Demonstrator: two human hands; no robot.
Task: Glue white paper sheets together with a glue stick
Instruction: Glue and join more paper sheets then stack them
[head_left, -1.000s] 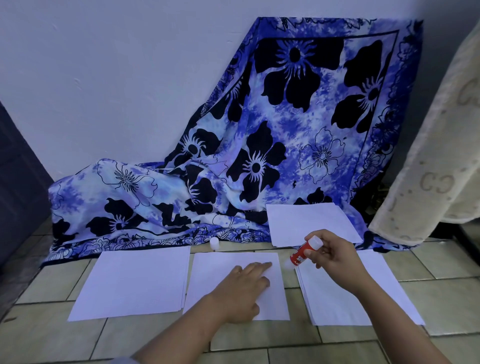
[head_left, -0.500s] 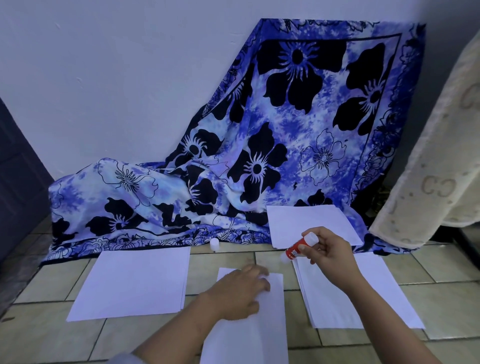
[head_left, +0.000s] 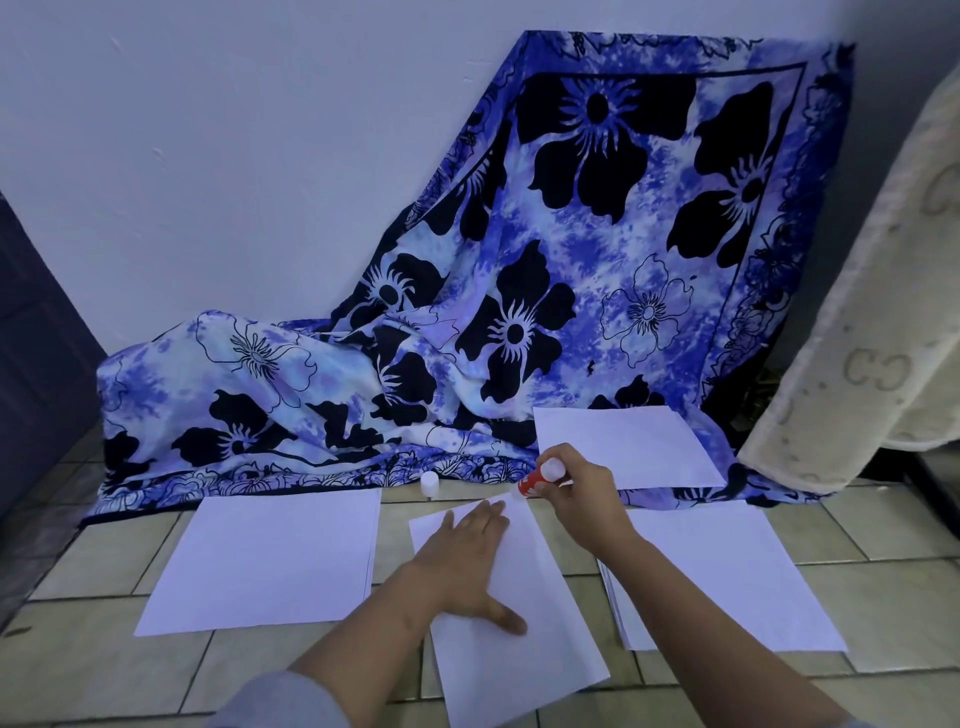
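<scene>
A single white sheet (head_left: 524, 634) lies slanted on the tiled floor in front of me. My left hand (head_left: 462, 561) presses flat on it with straight, spread fingers. My right hand (head_left: 582, 493) grips a red and white glue stick (head_left: 540, 478), tilted so its tip touches the sheet's far corner. The stick's white cap (head_left: 429, 483) stands on the floor by the cloth's edge. More white paper lies around: a stack on the left (head_left: 270, 561), a stack on the right (head_left: 727, 577), and sheets on the cloth (head_left: 623, 441).
A blue floral cloth (head_left: 467, 332) hangs from the wall down onto the floor behind the papers. A cream patterned blanket (head_left: 872, 332) hangs at the right. A dark surface (head_left: 36, 332) stands at the left. Beige floor tiles (head_left: 78, 675) show in front.
The middle sheet slid toward me and turned slanted under my left hand. My right hand brought the glue stick down left until its tip met the sheet's far corner.
</scene>
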